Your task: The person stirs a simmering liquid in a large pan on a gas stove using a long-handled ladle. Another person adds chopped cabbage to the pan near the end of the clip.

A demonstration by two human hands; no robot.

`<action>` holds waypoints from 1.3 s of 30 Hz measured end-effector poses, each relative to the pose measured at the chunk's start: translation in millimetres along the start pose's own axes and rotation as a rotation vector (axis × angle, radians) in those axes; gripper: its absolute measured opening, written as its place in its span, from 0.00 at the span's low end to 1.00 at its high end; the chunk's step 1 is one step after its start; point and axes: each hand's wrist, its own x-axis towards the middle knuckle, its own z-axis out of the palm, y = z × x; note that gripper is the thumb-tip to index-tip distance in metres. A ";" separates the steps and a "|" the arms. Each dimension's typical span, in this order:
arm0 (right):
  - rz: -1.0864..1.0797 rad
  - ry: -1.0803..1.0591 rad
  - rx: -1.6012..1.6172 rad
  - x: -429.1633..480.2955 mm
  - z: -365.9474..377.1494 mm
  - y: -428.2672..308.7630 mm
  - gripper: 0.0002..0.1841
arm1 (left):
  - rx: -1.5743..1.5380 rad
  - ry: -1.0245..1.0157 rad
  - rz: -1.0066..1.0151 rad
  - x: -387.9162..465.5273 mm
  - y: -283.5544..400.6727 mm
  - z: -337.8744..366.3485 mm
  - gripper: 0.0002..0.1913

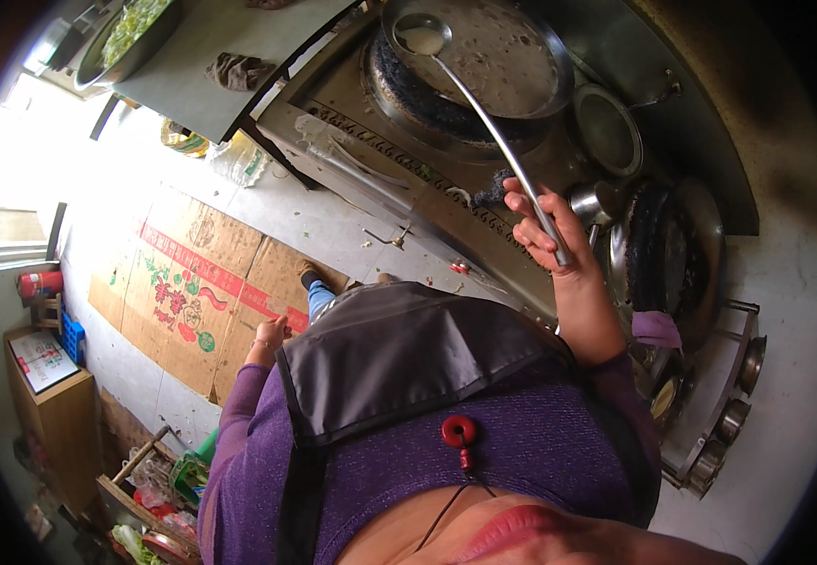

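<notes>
A long-handled metal ladle (482, 113) is gripped near its handle's end by my right hand (548, 224). Its bowl holds pale liquid and is over the near left part of a large wok (560, 85) of whitish broth with bits in it; whether it touches the broth I cannot tell. Beside my right fingers, a dark scouring pad (493, 189) lies on the steel stove (436, 180). My left hand (273, 330) hangs low at my side, fingers curled, with nothing visible in it, above flattened cardboard on the floor.
A round strainer (607, 131) and a small metal pot (592, 201) stand right of the wok, near a second wok (708, 261). A counter (182, 78) at upper left bears a crumpled cloth (237, 71) and a bowl of shredded vegetables (129, 35). Flattened cardboard (239, 247) covers part of the floor.
</notes>
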 end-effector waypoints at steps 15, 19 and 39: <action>0.058 0.220 -1.014 -4.6 24.4 42.1 0.21 | 0.644 -0.177 0.260 17.0 4.4 -7.4 0.12; -0.075 0.203 -0.611 -8.7 12.2 38.0 0.22 | 0.352 0.016 0.008 23.2 1.0 -14.1 0.10; -0.246 0.343 -0.028 23.5 -79.3 10.0 0.16 | 0.255 0.014 0.027 14.9 5.0 2.6 0.13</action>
